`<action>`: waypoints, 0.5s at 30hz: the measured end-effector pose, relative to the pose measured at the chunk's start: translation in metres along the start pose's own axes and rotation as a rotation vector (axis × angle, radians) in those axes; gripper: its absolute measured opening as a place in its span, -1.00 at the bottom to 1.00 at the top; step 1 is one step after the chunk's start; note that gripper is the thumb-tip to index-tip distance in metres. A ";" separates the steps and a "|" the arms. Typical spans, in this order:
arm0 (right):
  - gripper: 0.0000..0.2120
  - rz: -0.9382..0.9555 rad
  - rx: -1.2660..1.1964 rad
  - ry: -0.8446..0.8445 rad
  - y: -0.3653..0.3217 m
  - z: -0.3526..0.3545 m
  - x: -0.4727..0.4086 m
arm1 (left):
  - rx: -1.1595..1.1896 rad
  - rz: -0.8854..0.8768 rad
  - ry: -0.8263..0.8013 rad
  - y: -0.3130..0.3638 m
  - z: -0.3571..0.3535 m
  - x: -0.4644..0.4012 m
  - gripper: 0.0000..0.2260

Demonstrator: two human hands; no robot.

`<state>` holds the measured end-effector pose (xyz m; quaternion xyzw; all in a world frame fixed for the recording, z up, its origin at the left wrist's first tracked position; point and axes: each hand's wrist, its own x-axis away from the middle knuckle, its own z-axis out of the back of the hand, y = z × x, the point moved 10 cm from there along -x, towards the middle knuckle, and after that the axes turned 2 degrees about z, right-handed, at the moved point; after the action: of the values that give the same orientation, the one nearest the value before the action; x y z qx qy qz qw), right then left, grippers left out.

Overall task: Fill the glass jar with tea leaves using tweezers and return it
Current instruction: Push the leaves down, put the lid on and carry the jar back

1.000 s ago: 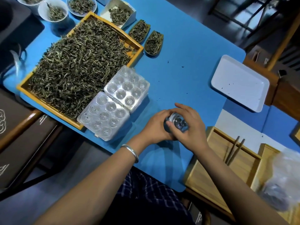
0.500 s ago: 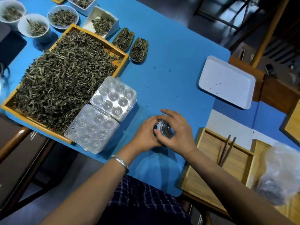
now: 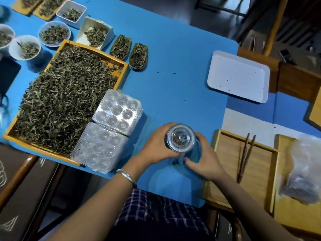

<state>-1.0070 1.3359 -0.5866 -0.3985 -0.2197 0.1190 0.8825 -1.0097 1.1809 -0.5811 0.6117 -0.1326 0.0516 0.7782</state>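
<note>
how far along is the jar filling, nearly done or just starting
Looks early. Done: little; only a few dark leaves seem to show through the glass jar, though the glare makes it unclear. In hand: the left hand grips the jar on the blue table, the right hand beside it. Left: the tweezers lie untouched in the wooden tray; filling and returning remain.
</note>
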 end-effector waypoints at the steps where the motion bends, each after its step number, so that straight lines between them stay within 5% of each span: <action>1: -0.22 0.023 -0.028 -0.023 -0.004 -0.010 -0.004 | 0.012 0.007 0.001 -0.001 0.000 0.000 -0.34; 7: -0.45 -0.021 -0.164 0.080 -0.021 -0.018 -0.029 | 0.035 0.004 0.000 0.013 0.010 0.001 -0.36; 15: -0.33 0.216 -0.252 0.149 -0.098 0.029 -0.037 | 0.084 -0.065 0.128 0.092 0.066 0.020 -0.33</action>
<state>-1.0497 1.2760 -0.5062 -0.5351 -0.1228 0.1548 0.8214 -1.0222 1.1379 -0.4748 0.6431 -0.0604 0.0709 0.7601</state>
